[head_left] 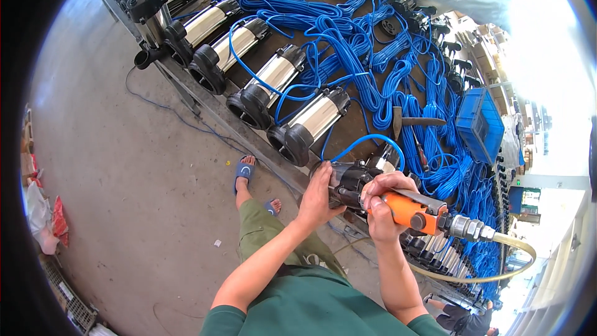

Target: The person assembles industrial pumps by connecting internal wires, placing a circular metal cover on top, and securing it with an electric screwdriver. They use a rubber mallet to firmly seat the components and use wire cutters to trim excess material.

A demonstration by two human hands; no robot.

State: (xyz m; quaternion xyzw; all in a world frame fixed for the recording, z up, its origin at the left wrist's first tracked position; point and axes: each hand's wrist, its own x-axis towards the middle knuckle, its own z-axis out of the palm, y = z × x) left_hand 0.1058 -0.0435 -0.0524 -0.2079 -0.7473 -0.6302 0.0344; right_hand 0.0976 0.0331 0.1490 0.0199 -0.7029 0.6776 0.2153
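Observation:
My right hand (387, 204) is wrapped round an orange air-powered driver (407, 213) with a metal lever along its side. A metal coupling (471, 229) joins the driver to a pale yellowish air hose (521, 242). The driver's front end points left, toward the black end of a pump (351, 177) that lies on its side at the bench edge. Fingers and thumb of my left hand (317, 199) are spread round that same end, gripping it. Where the driver's tip meets the pump is hidden by my hands.
Several silver-and-black pumps (318, 115) lie in a row along the bench edge (245, 127). Bundled blue cables (348, 56) cover the bench. A hammer (420, 121), a screwdriver (422, 157) and a blue crate (480, 121) are beyond. Another person (463, 320) is at lower right.

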